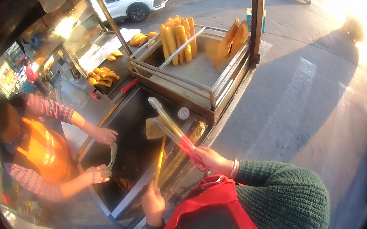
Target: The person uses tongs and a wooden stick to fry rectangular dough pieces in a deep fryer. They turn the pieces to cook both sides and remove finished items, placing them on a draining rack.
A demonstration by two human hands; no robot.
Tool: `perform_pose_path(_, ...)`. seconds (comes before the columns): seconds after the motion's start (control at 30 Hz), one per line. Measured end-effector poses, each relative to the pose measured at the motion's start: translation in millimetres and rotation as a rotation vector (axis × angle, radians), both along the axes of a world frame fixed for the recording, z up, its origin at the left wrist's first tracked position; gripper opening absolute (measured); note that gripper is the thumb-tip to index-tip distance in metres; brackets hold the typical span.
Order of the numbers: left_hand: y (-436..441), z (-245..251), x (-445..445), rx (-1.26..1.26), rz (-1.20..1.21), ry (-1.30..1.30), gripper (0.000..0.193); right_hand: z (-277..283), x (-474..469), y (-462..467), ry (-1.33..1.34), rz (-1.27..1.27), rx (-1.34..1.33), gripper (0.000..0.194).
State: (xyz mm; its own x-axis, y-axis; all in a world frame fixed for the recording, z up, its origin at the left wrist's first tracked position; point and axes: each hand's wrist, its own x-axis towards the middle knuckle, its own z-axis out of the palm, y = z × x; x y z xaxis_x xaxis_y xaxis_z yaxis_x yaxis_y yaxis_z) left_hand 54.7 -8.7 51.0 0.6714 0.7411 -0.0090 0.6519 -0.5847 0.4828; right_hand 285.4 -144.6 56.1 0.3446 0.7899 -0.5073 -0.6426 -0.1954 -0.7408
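Observation:
My right hand (210, 160) grips the red handles of metal tongs (168, 121), whose arms are apart above the dark frying vat (138, 126). My left hand (153, 203) holds a long, thin wooden stick (160, 163) upright in the picture. Its far end meets a pale, squarish flat piece (154, 128), partly crossed by the tongs; whether the two are joined I cannot tell. Across the vat, a co-worker in an orange apron (49, 152) stretches a pale dough strip (112, 157) between both hands, over the vat's near-left side.
Beyond the vat stands a metal-framed rack (188, 77) with several upright fried dough sticks (179, 39). More fried pieces (102, 76) lie on the left counter. A round white lid (183, 113) sits by the vat's corner. A metal post (256, 23) rises beside the rack.

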Motion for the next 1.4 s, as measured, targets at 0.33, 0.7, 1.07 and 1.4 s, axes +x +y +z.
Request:
perform_pose_path(0.33, -16.7, 3.2, -2.9, -0.057, 0.016, -0.015, 0.045, -2.6, -1.4, 2.8, 0.014, 0.031, 0.023, 0.04)
perform_pose_path(0.7, -28.8, -0.8, -3.9, -0.008, -0.051, -0.005, 0.052, 0.5, -1.8, -0.7, 0.038, 0.049, 0.04, 0.038)
perform_pose_path(1.07, -29.9, 5.3, 1.3, -0.026, -0.041, 0.056, 0.058, -3.0, -1.0, -1.3, 0.005, 0.014, 0.005, 0.041)
perform_pose_path(1.4, -32.5, 19.4, 7.1, -0.11, -0.01, 0.15, 0.057, -5.9, -0.3, -1.0, -0.01, 0.016, -0.005, 0.041)
